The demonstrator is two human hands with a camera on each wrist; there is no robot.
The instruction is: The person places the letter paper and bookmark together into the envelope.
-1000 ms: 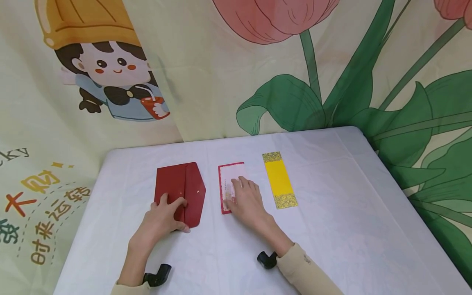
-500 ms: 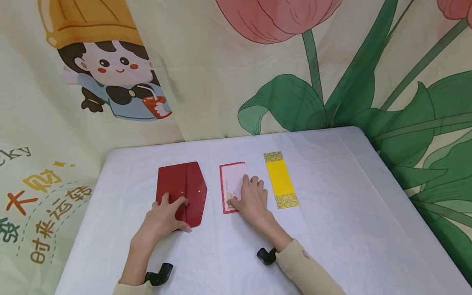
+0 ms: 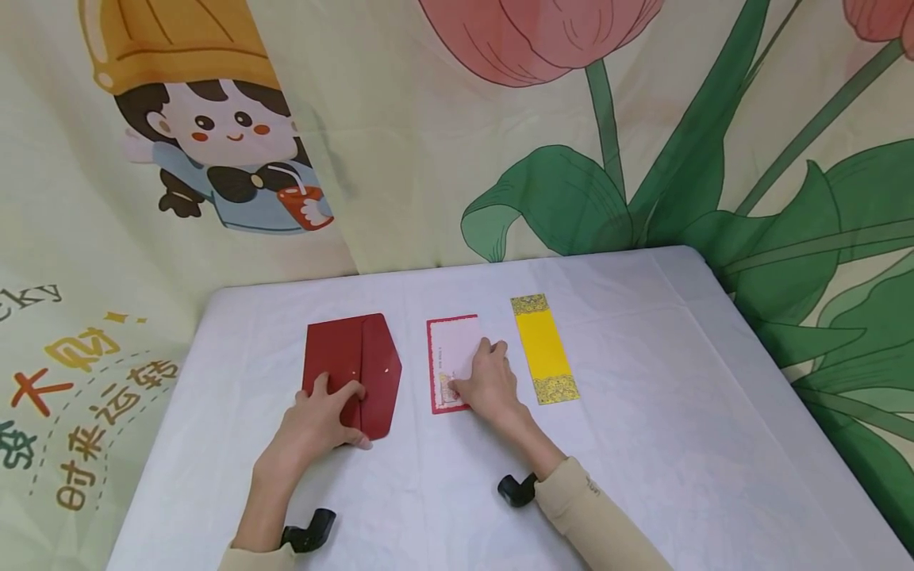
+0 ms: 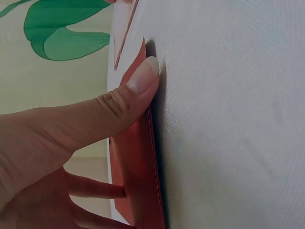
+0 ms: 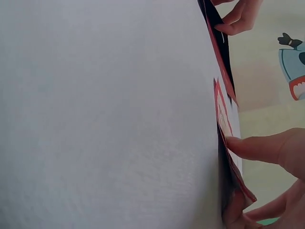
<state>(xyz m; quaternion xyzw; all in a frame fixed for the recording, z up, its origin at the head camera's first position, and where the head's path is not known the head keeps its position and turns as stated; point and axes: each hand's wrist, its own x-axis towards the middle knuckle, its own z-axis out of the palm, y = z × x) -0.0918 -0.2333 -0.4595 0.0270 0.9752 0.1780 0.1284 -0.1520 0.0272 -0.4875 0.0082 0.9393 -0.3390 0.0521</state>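
In the head view, a dark red envelope (image 3: 332,345) with its flap to the right lies on the white table at left. My left hand (image 3: 314,420) rests on its near part, fingertips touching the top; the left wrist view has the thumb (image 4: 143,78) at the near edge. Right of it lies a white card with a red border (image 3: 451,341) and small printing. My right hand (image 3: 493,385) pinches the card's right edge: in the right wrist view the thumb (image 5: 262,147) lies on top and a finger (image 5: 233,210) is under the slightly raised edge.
A yellow paper strip (image 3: 544,341) with gold patterned ends lies right of the card. Both wrists carry black camera mounts. Behind the white-covered table (image 3: 685,396) hangs a printed curtain (image 3: 400,159) with tulips and a cartoon figure.
My right hand has slid from over the card toward its right edge and now pinches it there, uncovering more of the card. My left hand stays on the envelope.
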